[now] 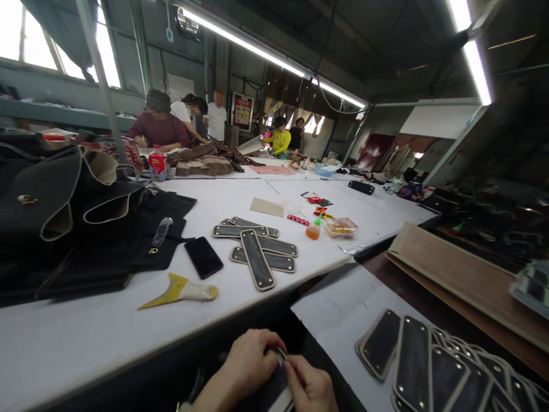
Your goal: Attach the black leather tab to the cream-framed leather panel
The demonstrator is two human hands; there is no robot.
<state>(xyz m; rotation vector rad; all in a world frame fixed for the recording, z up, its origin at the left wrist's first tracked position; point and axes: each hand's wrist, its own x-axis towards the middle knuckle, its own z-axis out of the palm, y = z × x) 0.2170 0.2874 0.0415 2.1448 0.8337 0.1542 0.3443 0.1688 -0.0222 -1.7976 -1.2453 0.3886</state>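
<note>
Low in the head view, my left hand (253, 360) and my right hand (309, 384) are close together, fingers pinched on a dark leather panel (272, 392) with a pale edge. Its lower part runs out of the picture, and my fingers cover its top corner. On the white table ahead lies a loose pile of dark leather strips (257, 260) with pale borders and metal rivets. To my right, many similar riveted leather panels (414, 363) overlap on a white sheet.
A yellow-handled blade (178, 290) and a phone (203, 257) lie on the table (107, 332). Black leather bags (86, 229) are heaped at left. A glue bottle (314, 230), a food box (341, 228) and a brown board (463, 274) are at right. Several people work beyond.
</note>
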